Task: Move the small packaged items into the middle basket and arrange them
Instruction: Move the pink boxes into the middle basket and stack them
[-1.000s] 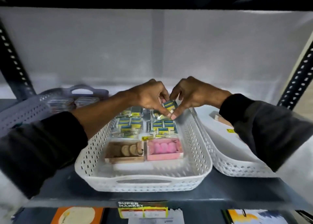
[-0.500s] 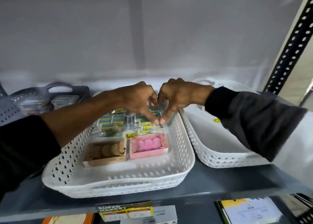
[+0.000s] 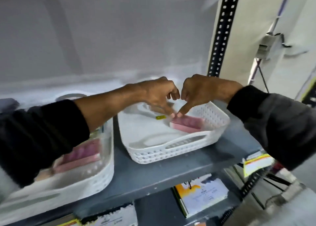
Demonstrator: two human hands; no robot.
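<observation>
Pink box (image 3: 186, 124): we judge it light, stiff (take its long edges), near the right basket (image 3: 171, 154) front-right corner.
Left hand (image 3: 158, 95), right hand (image 3: 200, 93): index tips touching its far edge, holding nothing.

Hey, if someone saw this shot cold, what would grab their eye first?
Two hands meeting mid-frame: the left hand and right hand, fingertips together at the near end of a pink box. That box lies in the right white basket on the grey shelf. At the lower left, a blurred basket holds another pink package.
</observation>
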